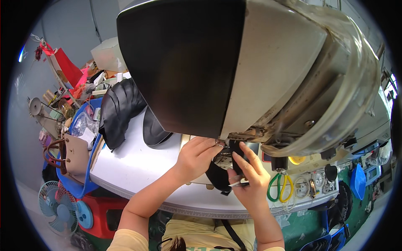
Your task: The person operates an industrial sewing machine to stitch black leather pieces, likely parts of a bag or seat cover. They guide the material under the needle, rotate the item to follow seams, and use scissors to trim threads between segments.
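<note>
Near the front edge of the white table, below the head of the sewing machine, lies a curved black piece, partly hidden by the fingers; its lower end hangs toward that edge and stops short of it.

Left hand: fingers drawn narrow, tips at the piece's upper end, just under the machine head. Whether they pinch it, cannot tell.

Right hand: first two fingers reach up along the piece's right side, thumb set apart from them. A small pale slim item shows by the thumb; kind unclear, grip on the piece cannot be told.

Overhead room is tight: the machine bulk sits directly above the fingertips. Leftward, a broad strip of white surface runs from the left forearm to the table's left edge.

Farther back on that left side: a stack of black panels and, just beside it, a rounded black panel, partly behind the machine.

Toward the right end of the front edge: green loop and yellow loop, side by side. Beyond the left edge: blue basin, tan handbag, fan.
</note>
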The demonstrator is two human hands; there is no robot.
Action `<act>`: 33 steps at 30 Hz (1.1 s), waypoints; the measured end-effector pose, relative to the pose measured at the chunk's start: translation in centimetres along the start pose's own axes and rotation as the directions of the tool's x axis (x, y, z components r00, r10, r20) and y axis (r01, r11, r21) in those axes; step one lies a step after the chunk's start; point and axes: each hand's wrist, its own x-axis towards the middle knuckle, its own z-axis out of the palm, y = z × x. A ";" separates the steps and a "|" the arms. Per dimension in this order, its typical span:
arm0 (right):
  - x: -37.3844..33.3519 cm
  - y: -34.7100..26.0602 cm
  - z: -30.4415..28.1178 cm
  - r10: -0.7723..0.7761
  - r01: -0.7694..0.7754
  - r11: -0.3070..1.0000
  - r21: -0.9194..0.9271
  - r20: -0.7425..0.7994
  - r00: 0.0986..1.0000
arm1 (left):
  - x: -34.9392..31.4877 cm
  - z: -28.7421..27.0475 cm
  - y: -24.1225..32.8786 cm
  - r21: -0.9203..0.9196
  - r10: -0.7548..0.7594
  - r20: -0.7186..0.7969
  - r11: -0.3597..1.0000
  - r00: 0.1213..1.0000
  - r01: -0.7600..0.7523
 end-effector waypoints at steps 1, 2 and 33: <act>0.0 0.3 -0.2 0.034 -0.034 0.999 0.011 0.013 0.999 | 0.2 -0.1 0.2 0.041 0.021 0.001 0.999 1.000 -0.021; 0.0 0.5 -0.5 0.064 -0.065 0.998 0.020 0.026 0.998 | 0.2 0.0 0.3 0.061 0.012 0.005 0.998 1.000 -0.012; -2.5 -2.0 0.8 -0.264 0.315 0.921 -0.229 0.228 0.937 | -9.4 -2.4 -4.8 -0.673 -0.510 0.739 -0.540 0.440 0.506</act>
